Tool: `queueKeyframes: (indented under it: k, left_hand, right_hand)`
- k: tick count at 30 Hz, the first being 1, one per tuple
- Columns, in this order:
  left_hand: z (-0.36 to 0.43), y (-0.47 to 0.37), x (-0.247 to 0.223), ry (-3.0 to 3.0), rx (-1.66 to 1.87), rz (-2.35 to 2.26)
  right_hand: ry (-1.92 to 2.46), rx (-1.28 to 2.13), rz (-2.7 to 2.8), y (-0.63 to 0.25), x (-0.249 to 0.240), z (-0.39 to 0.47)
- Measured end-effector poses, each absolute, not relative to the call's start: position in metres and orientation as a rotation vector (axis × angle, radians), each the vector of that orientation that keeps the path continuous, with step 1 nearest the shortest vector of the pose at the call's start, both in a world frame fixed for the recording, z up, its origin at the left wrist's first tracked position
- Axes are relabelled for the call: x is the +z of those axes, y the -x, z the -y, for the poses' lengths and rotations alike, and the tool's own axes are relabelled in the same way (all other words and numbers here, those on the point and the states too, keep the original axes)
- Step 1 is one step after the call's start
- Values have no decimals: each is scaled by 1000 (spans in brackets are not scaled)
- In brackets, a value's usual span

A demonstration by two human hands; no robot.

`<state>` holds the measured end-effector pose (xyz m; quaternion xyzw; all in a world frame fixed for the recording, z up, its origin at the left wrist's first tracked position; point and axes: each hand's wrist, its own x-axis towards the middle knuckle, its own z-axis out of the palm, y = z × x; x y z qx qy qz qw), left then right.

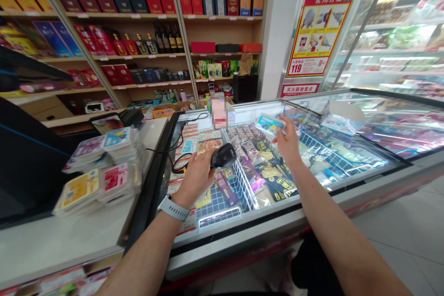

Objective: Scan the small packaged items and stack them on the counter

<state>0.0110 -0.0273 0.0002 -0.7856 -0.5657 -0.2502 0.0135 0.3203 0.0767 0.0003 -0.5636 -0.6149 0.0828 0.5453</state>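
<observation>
My left hand [197, 176], with a grey watch band on its wrist, is wrapped round a black handheld barcode scanner [224, 156]. The scanner's head points right, above the glass top of a chest freezer [239, 226]. Off to the right, my right hand [288, 141] grips a flat pack with a blue, white and yellow label [268, 123] by its right end, above the freezer. Under the glass, wire baskets [243, 178] hold bagged and wrapped frozen goods. The scanner's black cable [178, 138] curls across the freezer's left side.
Stacks of similar flat packs [116, 178] stand on the white counter [31, 249] at left, beside a dark monitor [21, 162]. A white carton [342, 118] rests on the freezer's right part. Behind are shelves of boxed bottles [128, 16] and a red fire-hydrant poster [326, 18].
</observation>
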Motion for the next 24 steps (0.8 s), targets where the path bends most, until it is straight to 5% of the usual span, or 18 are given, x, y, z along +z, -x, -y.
queueKeyframes:
  k: [24]
  left_hand:
    - [28, -12, 0, 2442, -779, 1754]
  right_hand:
    - [1496, 388, 1795, -304, -23, -84]
